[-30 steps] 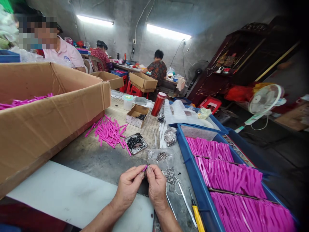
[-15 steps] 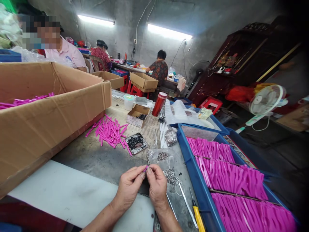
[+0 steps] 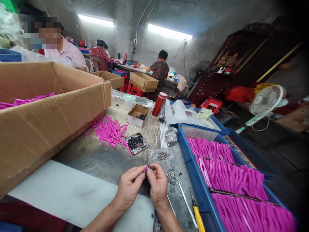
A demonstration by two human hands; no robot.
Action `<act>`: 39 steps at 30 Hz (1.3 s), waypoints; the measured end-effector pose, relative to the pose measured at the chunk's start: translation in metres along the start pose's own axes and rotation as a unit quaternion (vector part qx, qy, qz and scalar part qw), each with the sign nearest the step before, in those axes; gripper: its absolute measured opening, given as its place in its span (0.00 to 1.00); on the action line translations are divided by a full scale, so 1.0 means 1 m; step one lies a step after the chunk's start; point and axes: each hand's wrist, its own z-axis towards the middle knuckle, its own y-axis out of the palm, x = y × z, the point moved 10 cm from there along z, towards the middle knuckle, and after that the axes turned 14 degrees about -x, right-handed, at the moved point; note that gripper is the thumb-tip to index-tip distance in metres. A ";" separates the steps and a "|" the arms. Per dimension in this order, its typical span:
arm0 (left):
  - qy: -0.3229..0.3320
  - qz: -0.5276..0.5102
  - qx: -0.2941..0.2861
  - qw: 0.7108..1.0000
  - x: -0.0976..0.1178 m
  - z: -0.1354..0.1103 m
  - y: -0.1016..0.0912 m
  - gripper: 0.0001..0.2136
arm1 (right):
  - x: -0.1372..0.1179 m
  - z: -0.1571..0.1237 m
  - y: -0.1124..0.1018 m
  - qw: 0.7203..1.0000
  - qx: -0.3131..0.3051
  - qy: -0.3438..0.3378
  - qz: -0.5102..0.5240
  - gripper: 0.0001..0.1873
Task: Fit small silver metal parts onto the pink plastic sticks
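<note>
My left hand [image 3: 129, 187] and my right hand [image 3: 158, 183] meet fingertip to fingertip over the table's near edge, pinching one small pink plastic piece [image 3: 145, 168] between them. Just beyond my right hand lie small silver metal parts [image 3: 170, 175] and a clear bag of them [image 3: 162, 156]. A pile of pink sticks [image 3: 109, 132] lies further up the table beside a small tray of black parts [image 3: 135, 143].
A large cardboard box [image 3: 48, 109] with pink sticks fills the left. A blue crate [image 3: 205, 193] of pink pieces stands at the right. A yellow-handled screwdriver [image 3: 197, 214], a red flask [image 3: 159, 103], a small carton [image 3: 137, 116]. Other people sit at the far tables.
My hands stay together on the pink piece; the fingers shift only slightly. Nothing else has moved.
</note>
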 end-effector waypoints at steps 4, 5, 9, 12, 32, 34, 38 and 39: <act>0.004 0.001 0.003 1.000 0.001 0.000 -0.001 0.10 | 0.000 0.000 0.002 1.000 -0.010 -0.002 -0.020 0.10; 0.006 0.000 0.005 1.000 0.001 0.000 -0.001 0.10 | 0.001 0.000 0.003 1.000 -0.016 0.001 -0.022 0.11; 0.008 0.000 0.009 1.000 0.000 0.000 -0.002 0.10 | 0.006 0.000 0.006 0.999 -0.039 0.009 0.005 0.14; 0.009 0.000 0.004 1.000 0.000 0.000 -0.001 0.10 | 0.005 0.001 0.007 0.999 -0.046 0.008 0.010 0.12; 0.009 0.009 -0.005 1.000 0.004 0.000 0.001 0.11 | -0.002 0.001 0.004 0.999 -0.031 -0.007 -0.023 0.11; 0.012 0.006 -0.004 1.000 0.004 0.001 0.001 0.10 | 0.001 0.002 0.005 0.999 -0.036 0.002 -0.020 0.14; 0.008 0.003 -0.007 1.000 0.000 0.001 0.001 0.11 | 0.000 0.003 0.005 0.999 -0.039 -0.003 0.007 0.14; 0.006 0.003 -0.009 1.000 0.000 0.001 0.002 0.11 | -0.002 0.003 0.004 0.999 -0.037 -0.007 0.006 0.12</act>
